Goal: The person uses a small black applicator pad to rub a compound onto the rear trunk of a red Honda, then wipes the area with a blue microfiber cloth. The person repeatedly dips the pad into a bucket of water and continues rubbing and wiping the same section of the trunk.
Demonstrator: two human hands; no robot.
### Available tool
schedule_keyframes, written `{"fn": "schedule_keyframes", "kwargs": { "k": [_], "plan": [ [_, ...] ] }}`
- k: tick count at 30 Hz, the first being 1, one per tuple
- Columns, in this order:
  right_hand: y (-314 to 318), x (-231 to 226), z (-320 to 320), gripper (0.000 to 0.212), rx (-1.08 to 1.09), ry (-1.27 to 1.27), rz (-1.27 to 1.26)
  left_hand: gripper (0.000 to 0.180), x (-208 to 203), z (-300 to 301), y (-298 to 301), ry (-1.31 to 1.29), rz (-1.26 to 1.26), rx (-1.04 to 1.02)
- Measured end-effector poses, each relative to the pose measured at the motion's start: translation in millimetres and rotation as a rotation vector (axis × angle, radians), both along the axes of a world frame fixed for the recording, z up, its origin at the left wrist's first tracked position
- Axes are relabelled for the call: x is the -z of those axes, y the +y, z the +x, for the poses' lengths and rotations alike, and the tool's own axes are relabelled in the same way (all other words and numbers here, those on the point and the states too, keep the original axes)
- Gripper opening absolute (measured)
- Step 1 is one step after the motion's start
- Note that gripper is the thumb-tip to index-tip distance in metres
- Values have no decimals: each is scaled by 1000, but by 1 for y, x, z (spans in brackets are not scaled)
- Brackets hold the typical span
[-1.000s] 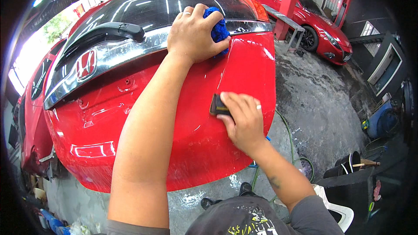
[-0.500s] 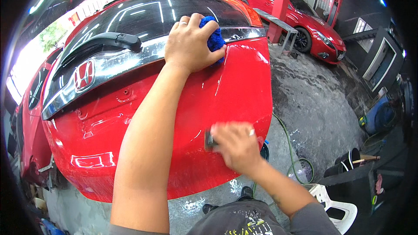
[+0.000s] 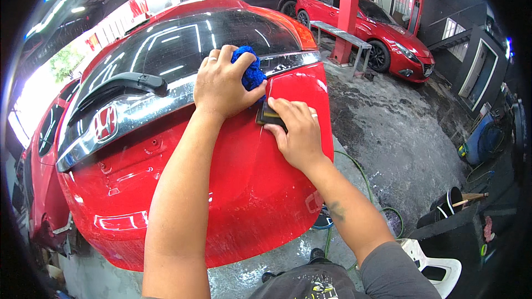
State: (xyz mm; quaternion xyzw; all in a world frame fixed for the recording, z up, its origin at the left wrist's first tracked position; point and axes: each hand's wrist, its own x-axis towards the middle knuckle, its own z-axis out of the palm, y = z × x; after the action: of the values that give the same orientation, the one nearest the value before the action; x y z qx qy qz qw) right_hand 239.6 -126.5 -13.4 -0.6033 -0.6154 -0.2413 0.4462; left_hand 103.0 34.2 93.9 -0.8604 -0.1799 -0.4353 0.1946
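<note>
The rear hatch of a red car [image 3: 249, 171] fills the middle of the view, its paint wet and streaked with drips. Up by the chrome strip [image 3: 291, 62] under the rear window, my left hand [image 3: 219, 86] is closed round a bunched blue cloth [image 3: 252, 72], pressed to the hatch. Just below and to the right of it, my right hand [image 3: 302, 133] grips a small dark block with a yellowish band [image 3: 269, 115]. The block lies against the red panel, and its underside is hidden. A black rear wiper [image 3: 136, 82] and a badge [image 3: 105, 123] are left of my hands.
A green hose [image 3: 363, 174] runs over the wet concrete floor at right. Beyond stand a grey bench [image 3: 343, 34], a red post [image 3: 348, 16] and another red car [image 3: 388, 33]. A white plastic chair [image 3: 451, 271] and black bucket [image 3: 446, 205] are near right.
My right hand has moved up the panel with the block, from low on the hatch to close beside my left hand. The left hand still holds the cloth; the view has shifted slightly.
</note>
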Motion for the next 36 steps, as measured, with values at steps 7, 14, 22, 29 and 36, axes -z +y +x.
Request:
{"fn": "schedule_keyframes", "kwargs": {
  "k": [7,14,22,29,36],
  "plan": [
    [-82,59,-18,67,-84,-194,-156,51,3,1,-2,2,-3,-12],
    [-56,9,30,94,-292,-6,-137,50,0,-4,-2,-3,24,-64],
    [20,-15,62,66,-64,-126,21,51,4,6,-2,2,-9,-70],
    [-14,2,31,41,-326,-396,-11,51,2,4,-2,-23,31,-79],
    [-27,24,14,39,-404,-412,-45,50,2,11,0,-30,41,-64]
  ]
}}
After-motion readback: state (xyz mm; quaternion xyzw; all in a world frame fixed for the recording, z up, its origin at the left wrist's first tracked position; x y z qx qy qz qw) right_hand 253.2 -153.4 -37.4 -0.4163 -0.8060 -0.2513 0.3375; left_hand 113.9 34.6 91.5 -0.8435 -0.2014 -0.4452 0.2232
